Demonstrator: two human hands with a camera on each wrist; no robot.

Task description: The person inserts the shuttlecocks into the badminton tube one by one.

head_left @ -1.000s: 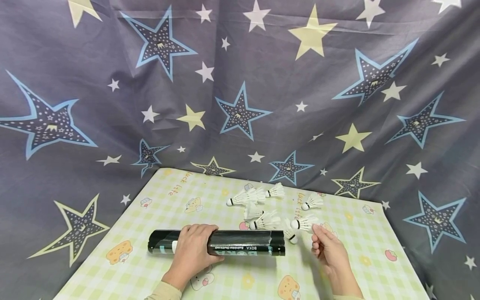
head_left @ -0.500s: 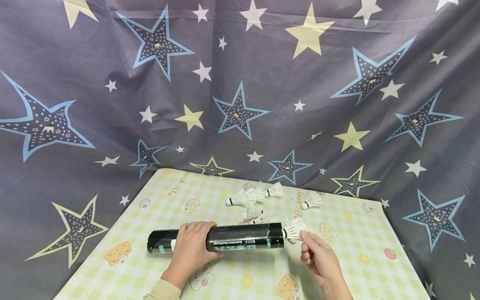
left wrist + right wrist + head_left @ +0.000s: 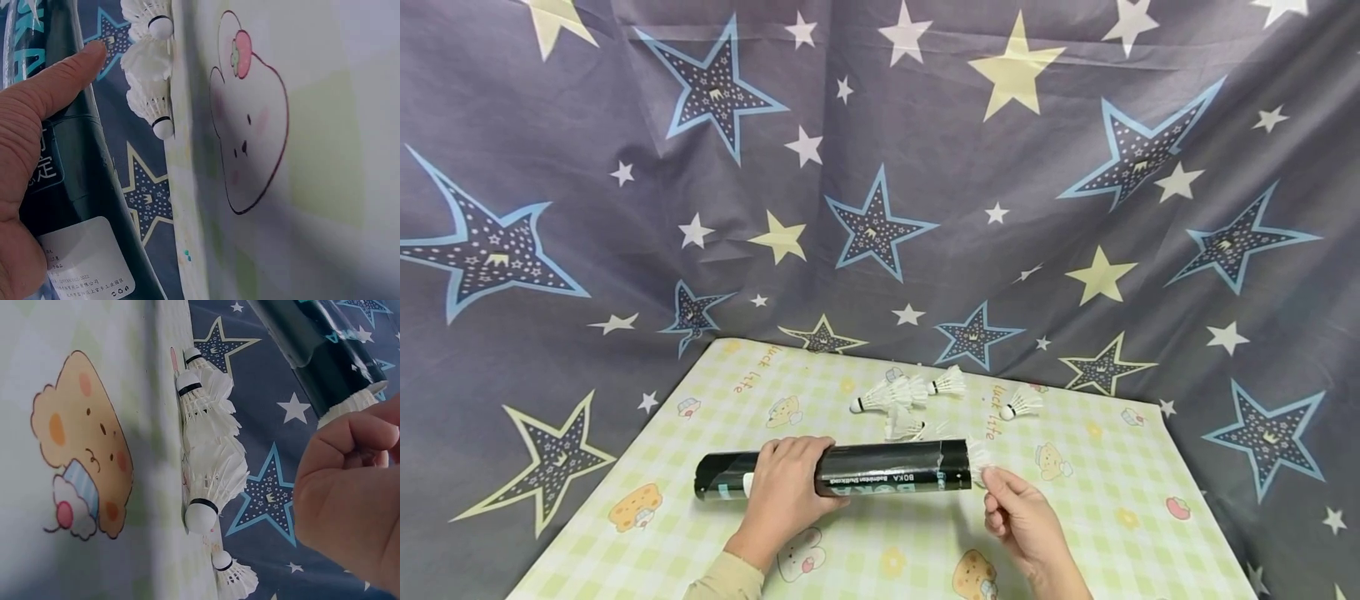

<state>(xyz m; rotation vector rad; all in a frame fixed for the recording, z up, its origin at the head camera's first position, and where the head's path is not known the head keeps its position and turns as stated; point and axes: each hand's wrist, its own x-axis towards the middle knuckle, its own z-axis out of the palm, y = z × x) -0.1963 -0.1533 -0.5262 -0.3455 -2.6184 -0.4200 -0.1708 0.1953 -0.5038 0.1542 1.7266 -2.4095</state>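
My left hand (image 3: 790,492) grips a black shuttlecock tube (image 3: 887,471) marked BOKA around its left half, holding it nearly level with the right end slightly raised. At that right end, my right hand (image 3: 1022,517) pinches the feather skirt of a white shuttlecock (image 3: 979,458). The cork of this shuttlecock is hidden inside the tube, and only the feathers stick out. In the right wrist view, the feathers (image 3: 350,405) show between the tube's rim and the curled fingers. A white label (image 3: 90,259) is visible on the tube in the left wrist view.
Behind the tube several shuttlecocks (image 3: 887,393) lie on the table in a loose group. Another shuttlecock (image 3: 1021,406) lies apart to the right. A green checked cloth (image 3: 700,550) covers the table, and a dark star-patterned curtain (image 3: 880,108) hangs behind it.
My right hand has moved left, bringing the shuttlecock to the tube's right end and pushing it mostly inside. The tube's right end has risen a little; the left hand keeps its grip.
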